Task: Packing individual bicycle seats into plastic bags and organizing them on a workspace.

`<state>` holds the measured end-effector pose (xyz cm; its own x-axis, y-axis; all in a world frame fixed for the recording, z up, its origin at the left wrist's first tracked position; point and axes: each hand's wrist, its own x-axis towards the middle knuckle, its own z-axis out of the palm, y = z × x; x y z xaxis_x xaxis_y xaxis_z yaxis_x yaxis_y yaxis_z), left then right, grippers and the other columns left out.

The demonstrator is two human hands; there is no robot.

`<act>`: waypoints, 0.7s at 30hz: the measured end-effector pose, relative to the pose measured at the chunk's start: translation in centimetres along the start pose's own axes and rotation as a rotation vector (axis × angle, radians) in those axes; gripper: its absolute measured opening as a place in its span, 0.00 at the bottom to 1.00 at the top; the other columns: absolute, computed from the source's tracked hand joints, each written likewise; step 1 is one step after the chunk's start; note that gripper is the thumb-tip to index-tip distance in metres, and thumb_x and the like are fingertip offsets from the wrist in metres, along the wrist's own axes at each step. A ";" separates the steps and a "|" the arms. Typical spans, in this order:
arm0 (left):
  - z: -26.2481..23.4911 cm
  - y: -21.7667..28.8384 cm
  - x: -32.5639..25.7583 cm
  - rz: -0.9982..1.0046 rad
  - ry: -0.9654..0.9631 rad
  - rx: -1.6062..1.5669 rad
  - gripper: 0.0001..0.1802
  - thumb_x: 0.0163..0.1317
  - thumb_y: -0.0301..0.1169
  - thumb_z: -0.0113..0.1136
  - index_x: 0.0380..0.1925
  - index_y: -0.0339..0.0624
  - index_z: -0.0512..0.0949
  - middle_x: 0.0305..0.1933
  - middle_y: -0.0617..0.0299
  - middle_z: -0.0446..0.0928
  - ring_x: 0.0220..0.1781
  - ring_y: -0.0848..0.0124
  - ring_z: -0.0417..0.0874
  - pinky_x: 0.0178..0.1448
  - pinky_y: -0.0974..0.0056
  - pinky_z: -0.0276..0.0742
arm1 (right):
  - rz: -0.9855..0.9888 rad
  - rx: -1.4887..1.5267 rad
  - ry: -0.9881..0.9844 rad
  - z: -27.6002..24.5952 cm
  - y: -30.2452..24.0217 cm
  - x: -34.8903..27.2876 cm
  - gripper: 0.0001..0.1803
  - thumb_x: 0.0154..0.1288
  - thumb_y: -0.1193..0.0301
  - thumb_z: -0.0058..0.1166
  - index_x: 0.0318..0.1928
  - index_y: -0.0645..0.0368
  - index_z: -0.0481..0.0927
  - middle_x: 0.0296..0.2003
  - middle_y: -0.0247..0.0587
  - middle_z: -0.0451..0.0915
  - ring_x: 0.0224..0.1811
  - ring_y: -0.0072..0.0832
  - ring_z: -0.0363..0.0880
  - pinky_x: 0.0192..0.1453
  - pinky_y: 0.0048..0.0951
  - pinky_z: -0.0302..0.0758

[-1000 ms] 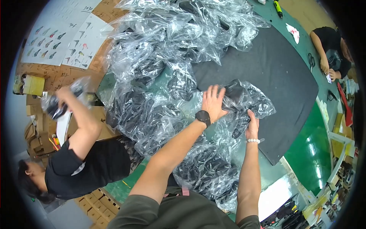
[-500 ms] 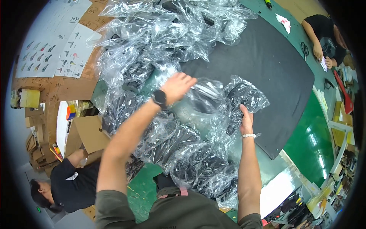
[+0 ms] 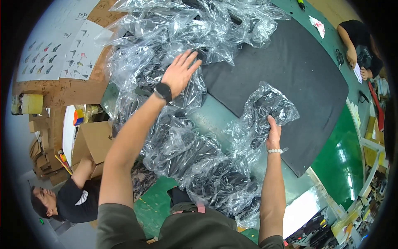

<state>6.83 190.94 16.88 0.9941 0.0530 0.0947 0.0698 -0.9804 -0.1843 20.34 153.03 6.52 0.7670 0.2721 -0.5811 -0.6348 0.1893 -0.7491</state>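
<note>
My left hand (image 3: 179, 78), a dark watch on its wrist, rests on a bagged dark item (image 3: 194, 93) at the edge of the heap. Its fingers are outstretched and apart. My right hand (image 3: 273, 133), with a white bead bracelet, grips a black item in a clear plastic bag (image 3: 269, 103) above the black mat's near edge; glare and creases hide its exact kind. More bagged dark items form a large heap (image 3: 166, 37) at the far left. Another row of bagged items (image 3: 199, 162) lies along the near side of the table, close to my body.
A black mat (image 3: 298, 70) covers much of the green table. Scissors (image 3: 339, 58) lie at the far right, near a co-worker (image 3: 360, 50) holding paper. At the left are picture sheets (image 3: 45, 54), an opened carton (image 3: 93, 141) and another person (image 3: 70, 199).
My left hand has moved away and to the left, and the bagged item beside it has shifted left to the heap. My right hand keeps its bagged item in nearly the same place.
</note>
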 end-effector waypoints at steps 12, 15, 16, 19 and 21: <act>6.6 1.4 -1.0 -1.049 -0.385 -0.937 0.65 0.38 0.68 0.69 0.62 0.21 0.60 0.61 0.33 0.70 0.65 0.48 0.72 0.67 0.57 0.66 | 0.017 0.001 -0.068 0.2 0.6 0.9 0.28 0.58 0.74 0.64 0.59 0.64 0.70 0.51 0.37 0.76 0.48 0.27 0.76 0.54 0.30 0.75; 6.8 3.7 -1.5 -0.849 -0.469 -0.897 0.64 0.36 0.70 0.68 0.61 0.28 0.62 0.61 0.36 0.71 0.62 0.47 0.74 0.65 0.55 0.69 | 0.071 0.017 0.006 1.1 -0.3 0.5 0.23 0.61 0.71 0.63 0.55 0.63 0.73 0.46 0.38 0.79 0.44 0.28 0.79 0.50 0.30 0.78; 6.3 5.4 -1.3 -0.803 -0.450 -0.915 0.63 0.36 0.70 0.68 0.61 0.29 0.63 0.60 0.36 0.72 0.61 0.46 0.75 0.65 0.55 0.70 | 0.121 0.057 -0.030 1.1 -0.5 0.7 0.22 0.60 0.71 0.63 0.54 0.63 0.74 0.45 0.38 0.79 0.43 0.28 0.79 0.49 0.30 0.79; 5.4 9.7 -0.5 -0.721 -0.378 -0.890 0.61 0.37 0.70 0.67 0.59 0.30 0.64 0.58 0.37 0.72 0.59 0.45 0.76 0.63 0.52 0.71 | 0.109 0.026 -0.019 3.4 -0.3 0.4 0.22 0.59 0.71 0.64 0.53 0.62 0.74 0.44 0.38 0.79 0.42 0.28 0.80 0.46 0.30 0.80; 6.3 11.5 -0.3 -0.618 -0.409 -0.924 0.60 0.38 0.71 0.67 0.59 0.30 0.65 0.55 0.36 0.73 0.57 0.44 0.76 0.59 0.48 0.73 | 0.073 -0.045 -0.095 5.9 1.5 -0.2 0.31 0.56 0.73 0.66 0.60 0.64 0.70 0.53 0.39 0.76 0.54 0.29 0.73 0.61 0.31 0.69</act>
<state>7.83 180.81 8.59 0.7773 0.4581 -0.4313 0.6280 -0.5238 0.5755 18.68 158.80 7.41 0.7055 0.3721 -0.6032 -0.6818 0.1242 -0.7209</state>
